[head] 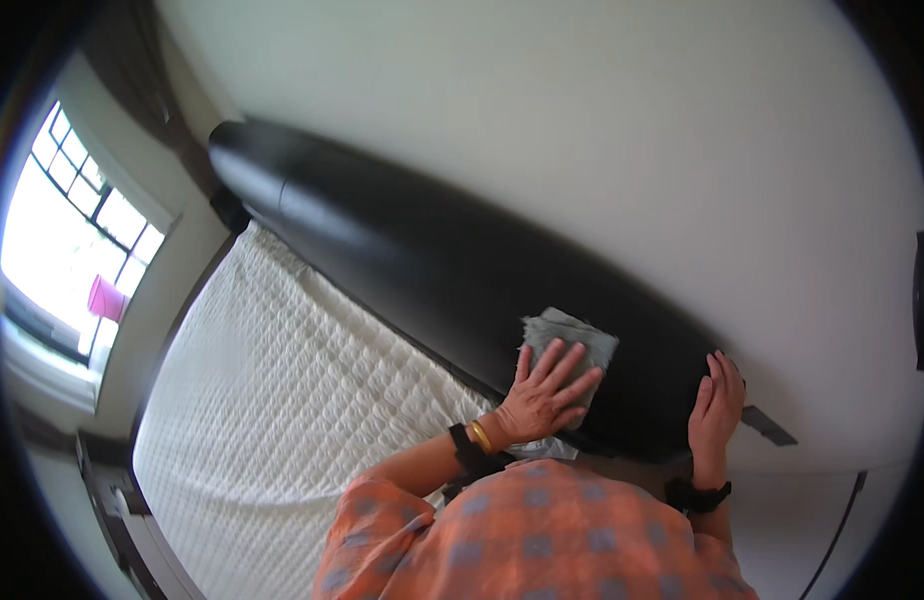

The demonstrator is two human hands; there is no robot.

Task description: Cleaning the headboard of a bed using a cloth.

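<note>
A folded grey cloth (571, 337) lies flat on the black padded headboard (432, 262) of a bed. My left hand (548, 394), fingers spread, presses on the cloth from above. Part of the cloth is hidden under the palm and fingers. At the headboard's right end, my right hand (718, 409) rests against its edge with the fingers nearly straight and no object visible in it.
A white quilted mattress cover (304, 382) spreads below the headboard on the left. Behind the headboard rises a pale wall (582, 135), with a dark wall plate (769, 425) near my right hand. A pink container (106, 298) stands by the window at the far left.
</note>
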